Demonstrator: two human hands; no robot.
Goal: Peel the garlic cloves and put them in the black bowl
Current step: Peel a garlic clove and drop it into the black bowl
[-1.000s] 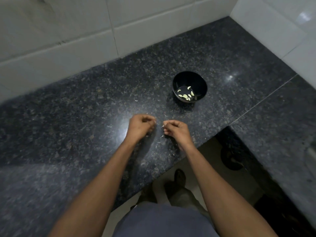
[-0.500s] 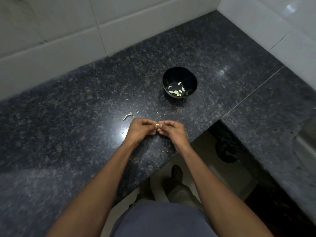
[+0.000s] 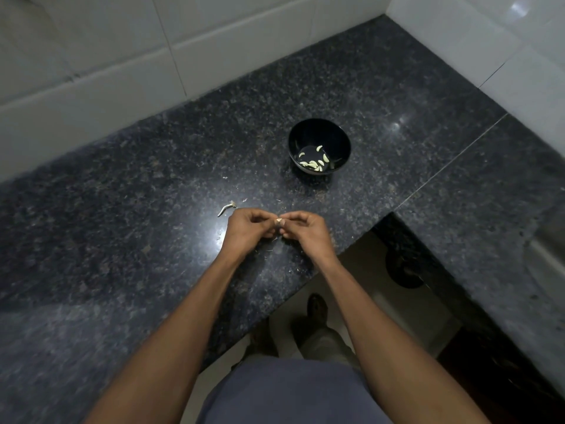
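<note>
clove: garlic clove pinched btwn both hands, above counter nr its front edge
L hand: fingers curled, pinching clove
R hand: same, fingertips meet L's
bowl: black bowl w/ peeled cloves, well beyond hands
counter: bare granite to left; peel scrap just left of L hand

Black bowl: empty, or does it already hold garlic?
Not empty. The black bowl stands upright on the granite counter, with several pale peeled cloves lying on its bottom, far from full.

Hands joined on garlic clove (previously apart).
</note>
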